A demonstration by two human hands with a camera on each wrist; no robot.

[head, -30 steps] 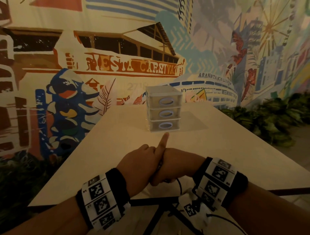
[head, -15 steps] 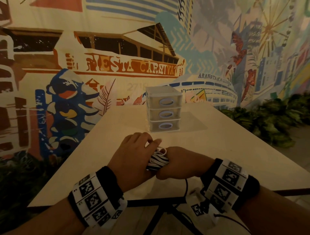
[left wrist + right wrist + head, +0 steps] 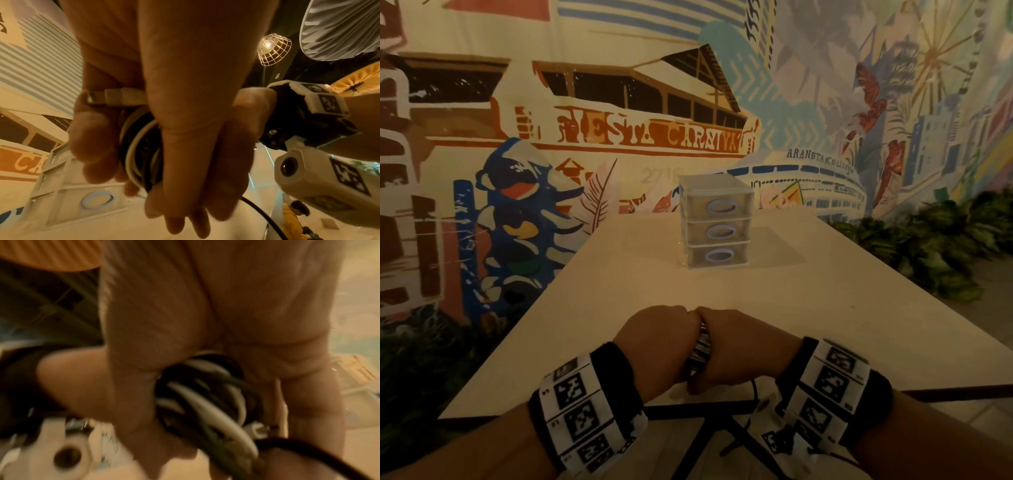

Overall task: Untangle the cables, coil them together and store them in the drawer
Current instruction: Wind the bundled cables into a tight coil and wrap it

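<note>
A coil of black and white cables (image 3: 700,346) is squeezed between my two hands just above the table's near edge. My left hand (image 3: 655,341) grips its left side and my right hand (image 3: 739,347) grips its right side, with the knuckles touching on top. The left wrist view shows the coil's loops (image 3: 139,151) with a white USB plug (image 3: 121,97) sticking out under my fingers. A loose black cable end (image 3: 261,212) hangs below. In the blurred right wrist view, the coil (image 3: 205,394) sits deep in my palm. The clear three-drawer unit (image 3: 717,222) stands further back, all drawers shut.
The pale table (image 3: 842,308) stretches between my hands and the drawer unit. Green plants (image 3: 935,246) line the floor on the right, and a painted mural wall stands behind. Black table legs (image 3: 709,431) show below the near edge.
My left index finger was pointing straight out, then the left fingers reached over the coil. Now both hands are closed tight around it and the coil is mostly hidden.
</note>
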